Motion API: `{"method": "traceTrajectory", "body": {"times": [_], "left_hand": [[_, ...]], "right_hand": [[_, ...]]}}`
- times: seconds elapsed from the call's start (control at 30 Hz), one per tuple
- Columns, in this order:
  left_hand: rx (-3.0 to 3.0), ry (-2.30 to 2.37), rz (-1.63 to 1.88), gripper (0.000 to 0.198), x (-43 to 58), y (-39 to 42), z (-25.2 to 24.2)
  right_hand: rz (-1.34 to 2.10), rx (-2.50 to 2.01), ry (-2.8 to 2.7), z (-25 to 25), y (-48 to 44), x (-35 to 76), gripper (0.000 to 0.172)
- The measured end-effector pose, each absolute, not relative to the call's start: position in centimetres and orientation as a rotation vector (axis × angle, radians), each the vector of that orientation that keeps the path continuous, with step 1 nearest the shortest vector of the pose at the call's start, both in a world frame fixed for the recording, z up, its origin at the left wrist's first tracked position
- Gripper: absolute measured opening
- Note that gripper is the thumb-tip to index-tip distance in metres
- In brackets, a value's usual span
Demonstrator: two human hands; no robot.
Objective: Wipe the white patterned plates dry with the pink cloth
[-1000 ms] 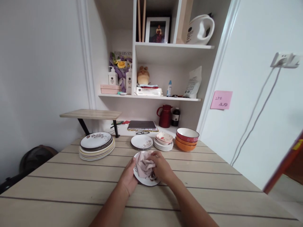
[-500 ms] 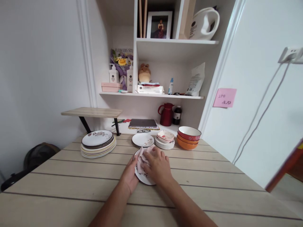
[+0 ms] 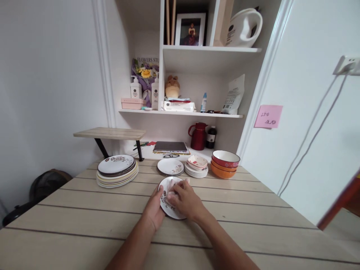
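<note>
A small plate (image 3: 172, 213) is being held flat on the table (image 3: 84, 225), near its middle, just in front of the person. Its 9 o'clock rim is being gripped by the left hand (image 3: 154, 207), fingers curled together under the edge w/ thumb on top, prob. so it is being kept from sliding. A pale cloth (image 3: 171, 194) is being pressed onto the plate's face by the right hand (image 3: 185, 200), fingers bunched together and clamped on it; most of the cloth is being hidden by them.

Other crockery is being kept apart along the far edge. At 10 o'clock: 1 stack of large plates (image 3: 116, 173), count unclear. At 12: 1 single plate (image 3: 170, 166). At 1: 1 stack of small dishes (image 3: 197, 168). At 2: approx. 3 nested bowls (image 3: 225, 164).
</note>
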State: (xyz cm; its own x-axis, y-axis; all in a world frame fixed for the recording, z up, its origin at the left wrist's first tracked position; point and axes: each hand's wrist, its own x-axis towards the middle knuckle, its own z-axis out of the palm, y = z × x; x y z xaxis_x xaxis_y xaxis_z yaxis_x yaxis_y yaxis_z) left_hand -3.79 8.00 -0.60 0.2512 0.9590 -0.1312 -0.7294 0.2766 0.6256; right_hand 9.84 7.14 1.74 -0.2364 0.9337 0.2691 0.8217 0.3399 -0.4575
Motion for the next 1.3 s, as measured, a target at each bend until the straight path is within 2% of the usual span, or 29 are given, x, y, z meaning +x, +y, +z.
{"method": "traceTrajectory", "body": {"times": [0.17, 0.3, 0.47, 0.63, 0.8, 0.93, 1.1, 1.3], "left_hand": [[0.464, 0.582, 1.242, 0.035, -3.7, 8.1, -0.5], [0.449, 0.59, 1.252, 0.036, -3.6, 8.3, -0.7], [0.46, 0.571, 1.239, 0.039, -3.8, 8.5, -1.1], [0.52, 0.524, 1.192, 0.039, -4.0, 8.5, -0.9], [0.537, 0.492, 1.187, 0.043, -3.8, 8.4, -1.0], [0.492, 0.53, 1.255, 0.047, -3.7, 8.5, -1.6], [0.479, 0.525, 1.25, 0.049, -3.8, 8.8, -1.6], [0.517, 0.436, 1.098, 0.058, -3.7, 8.8, -1.1]], "right_hand": [[0.374, -1.525, -2.115, 1.6, 7.1, 10.1, 0.027], [0.408, -1.493, -2.177, 1.9, 7.3, 11.2, 0.031], [0.495, -1.183, -2.396, 2.5, 7.1, 11.9, 0.032], [0.43, -1.098, -2.113, 2.1, 8.3, 11.4, 0.058], [0.265, -1.343, -1.99, 1.7, 9.7, 13.0, 0.04], [0.27, -1.604, -2.158, 2.0, 8.7, 14.9, 0.036], [0.342, -1.509, -2.49, 2.4, 6.9, 13.7, 0.03], [0.232, -1.535, -2.195, 2.0, 7.8, 9.3, 0.031]]}}
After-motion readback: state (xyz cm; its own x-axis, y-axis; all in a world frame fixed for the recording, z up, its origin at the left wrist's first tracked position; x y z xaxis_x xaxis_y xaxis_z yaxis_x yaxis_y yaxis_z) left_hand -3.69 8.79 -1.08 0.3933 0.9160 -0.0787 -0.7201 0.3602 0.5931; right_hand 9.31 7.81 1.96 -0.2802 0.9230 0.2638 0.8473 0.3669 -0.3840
